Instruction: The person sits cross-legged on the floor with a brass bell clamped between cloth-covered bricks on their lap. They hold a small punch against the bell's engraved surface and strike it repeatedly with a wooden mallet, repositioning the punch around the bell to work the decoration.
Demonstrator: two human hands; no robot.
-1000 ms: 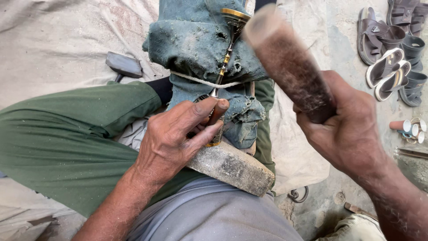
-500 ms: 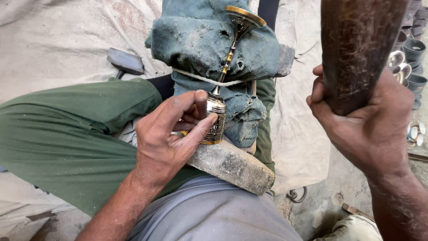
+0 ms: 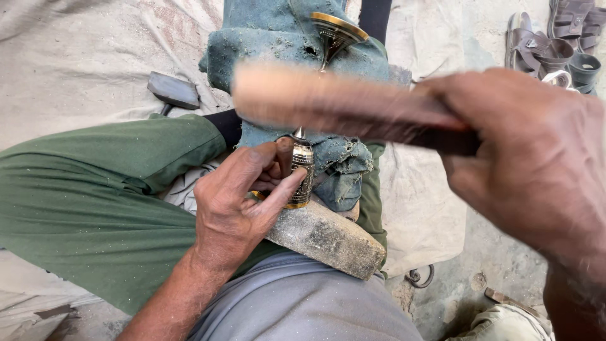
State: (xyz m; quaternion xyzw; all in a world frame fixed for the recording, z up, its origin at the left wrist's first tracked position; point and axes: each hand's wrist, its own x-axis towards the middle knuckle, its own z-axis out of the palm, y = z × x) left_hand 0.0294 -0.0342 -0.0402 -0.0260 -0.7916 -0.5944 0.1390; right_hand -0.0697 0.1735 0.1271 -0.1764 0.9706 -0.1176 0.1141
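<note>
Basically: left hand [image 3: 237, 202] pinches a small engraved brass piece [image 3: 302, 177], thumb and forefinger closed around it. Piece stands upright with its base on a flat grey stone block [image 3: 328, 239]. Block rests across the person's lap, just over the grey cloth [image 3: 303, 309] at the waist.

Right hand [image 3: 530, 158] has its grip fully closed around the dark end of a thick wooden mallet [image 3: 341, 104]. Mallet lies roughly level above the brass piece, not touching it, and is motion-blurred; its pale end points left.

Behind the piece: a dusty blue-green denim bundle [image 3: 271, 38], with a brass-rimmed cone-shaped part [image 3: 338, 28] sticking out near its top. A thin rod seems to run from that part down toward the piece, but the mallet hides most of it, so can't tell if they join.

Green trouser leg [image 3: 95, 189] spans the left side. A dark flat tool [image 3: 173, 91] lies on the pale ground sheet [image 3: 76, 57]. Sandals [image 3: 555, 44] sit upper right, well apart from the hands.
</note>
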